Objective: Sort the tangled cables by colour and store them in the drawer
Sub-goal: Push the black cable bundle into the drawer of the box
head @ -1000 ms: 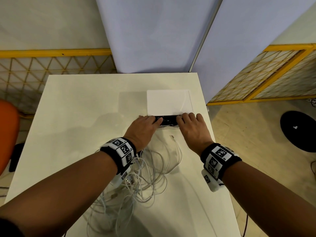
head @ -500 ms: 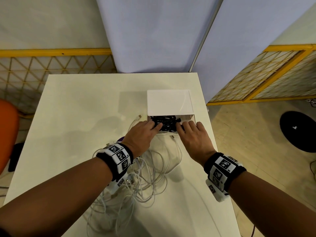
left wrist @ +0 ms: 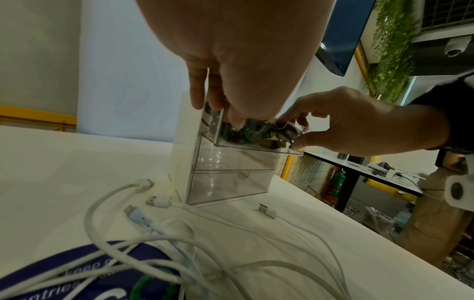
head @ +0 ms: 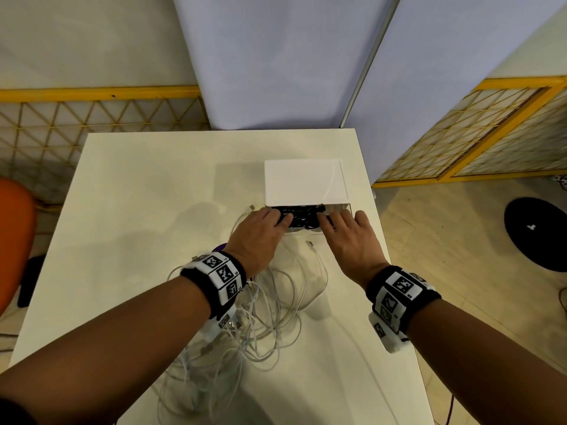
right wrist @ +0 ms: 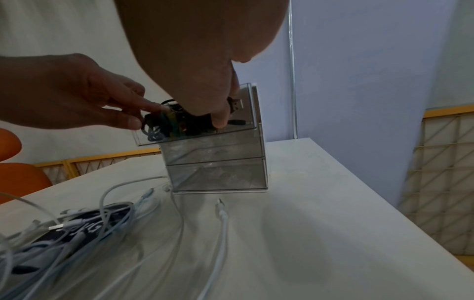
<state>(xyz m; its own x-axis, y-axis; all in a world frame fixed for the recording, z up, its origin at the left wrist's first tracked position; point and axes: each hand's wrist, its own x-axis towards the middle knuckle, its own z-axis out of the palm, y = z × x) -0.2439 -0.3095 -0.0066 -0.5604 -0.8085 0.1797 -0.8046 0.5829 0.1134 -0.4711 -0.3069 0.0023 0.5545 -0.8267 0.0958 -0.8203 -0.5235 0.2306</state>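
Both hands are seen at the top drawer of a small clear drawer unit set on the white table. From the head view only the unit's white top and a strip of black cables in the pulled-out drawer are shown; the two closed lower drawers are revealed only by the wrist views.

By the left wrist view, the left hand is shown with its fingers curled down over the drawer's left corner, the thumb tip pressed onto the black cables inside. The right hand is seen there gripping the drawer's front right corner, thumb at the front face and fingers over the rim.

In the right wrist view the right hand's fingertips are shown dipping into the cable bundle, and a black USB plug is seen sticking up against the drawer's rear right side. Whether a cable is actually pinched by either hand cannot be told.

White cables are left tangled on the table near the person, partly under the left wrist, over a dark blue printed item. Loose white plugs lie just beside the unit's base. An orange chair stands left of the table.
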